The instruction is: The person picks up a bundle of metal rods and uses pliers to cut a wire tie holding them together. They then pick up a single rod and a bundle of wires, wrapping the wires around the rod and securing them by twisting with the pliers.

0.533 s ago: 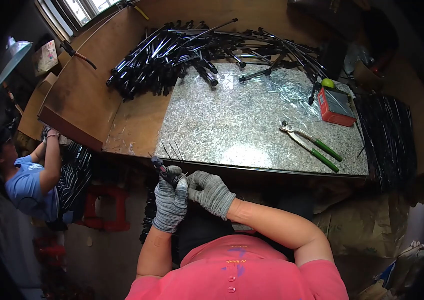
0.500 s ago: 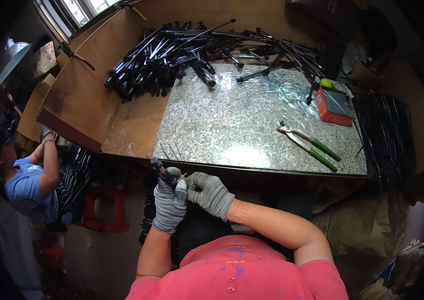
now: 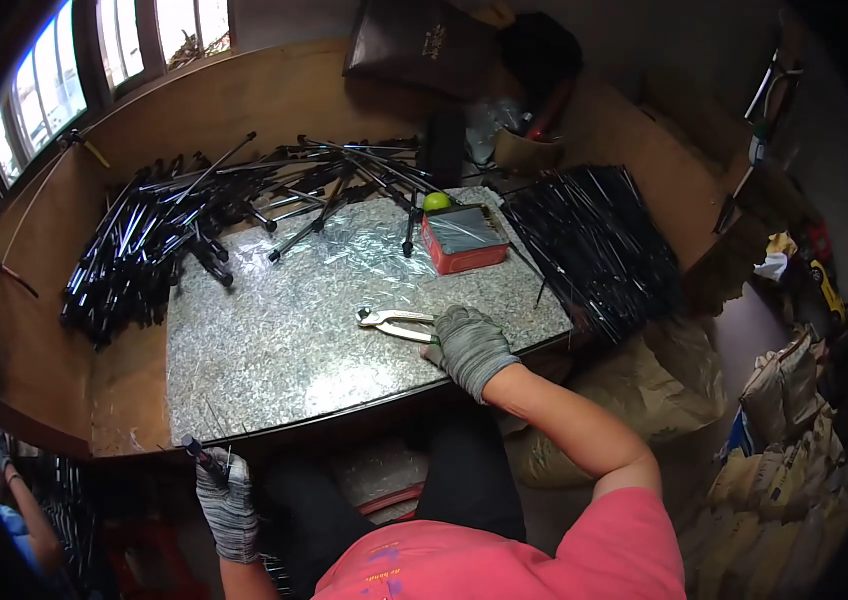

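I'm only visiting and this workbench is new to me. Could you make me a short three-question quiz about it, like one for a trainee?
1. Multiple choice: where is the right hand in relation to the pincers?
A) well apart from them
B) on them
C) beyond them, at the far wall

2. True or false: the left hand is ungloved.

3. Fill in the blank: the box near the round lime-green thing has ___ sides.

Key:
1. B
2. False; it wears a striped grey glove.
3. red
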`<action>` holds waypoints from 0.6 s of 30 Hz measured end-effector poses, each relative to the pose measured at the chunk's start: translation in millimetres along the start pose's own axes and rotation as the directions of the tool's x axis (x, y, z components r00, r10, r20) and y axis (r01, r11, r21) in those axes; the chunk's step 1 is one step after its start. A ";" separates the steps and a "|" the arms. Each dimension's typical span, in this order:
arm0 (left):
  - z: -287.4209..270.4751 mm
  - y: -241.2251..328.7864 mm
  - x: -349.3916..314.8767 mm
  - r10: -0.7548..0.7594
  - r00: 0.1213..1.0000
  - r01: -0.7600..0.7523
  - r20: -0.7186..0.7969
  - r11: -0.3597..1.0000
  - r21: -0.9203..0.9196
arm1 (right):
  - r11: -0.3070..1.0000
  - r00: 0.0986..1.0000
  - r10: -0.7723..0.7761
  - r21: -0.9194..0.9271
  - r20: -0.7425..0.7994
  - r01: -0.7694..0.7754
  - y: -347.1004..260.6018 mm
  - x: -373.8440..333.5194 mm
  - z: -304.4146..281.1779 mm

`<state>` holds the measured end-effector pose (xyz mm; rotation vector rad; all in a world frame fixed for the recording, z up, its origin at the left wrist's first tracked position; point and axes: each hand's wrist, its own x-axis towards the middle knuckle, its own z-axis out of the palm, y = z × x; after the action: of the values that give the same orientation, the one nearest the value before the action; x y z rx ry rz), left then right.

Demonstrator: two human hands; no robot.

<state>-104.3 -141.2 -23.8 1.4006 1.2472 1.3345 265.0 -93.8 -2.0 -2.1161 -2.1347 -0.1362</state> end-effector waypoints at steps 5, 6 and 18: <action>10.5 7.0 1.2 0.025 0.995 -0.030 0.095 0.998 0.054 | 0.988 0.995 -0.056 -0.138 0.084 0.068 3.6 7.1 3.3; 13.5 4.4 1.2 0.033 0.993 -0.038 0.115 0.998 0.049 | 0.988 0.996 -0.084 -0.127 0.039 0.088 1.3 8.2 1.2; 13.8 12.8 6.9 -0.302 0.937 0.324 0.174 0.939 -0.119 | 0.731 0.865 -0.489 0.488 -0.114 0.477 -79.7 -26.7 -37.8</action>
<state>-89.4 -135.8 -11.5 1.1239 1.1871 1.0550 186.6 -126.9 33.5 -1.2482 -2.3548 0.3644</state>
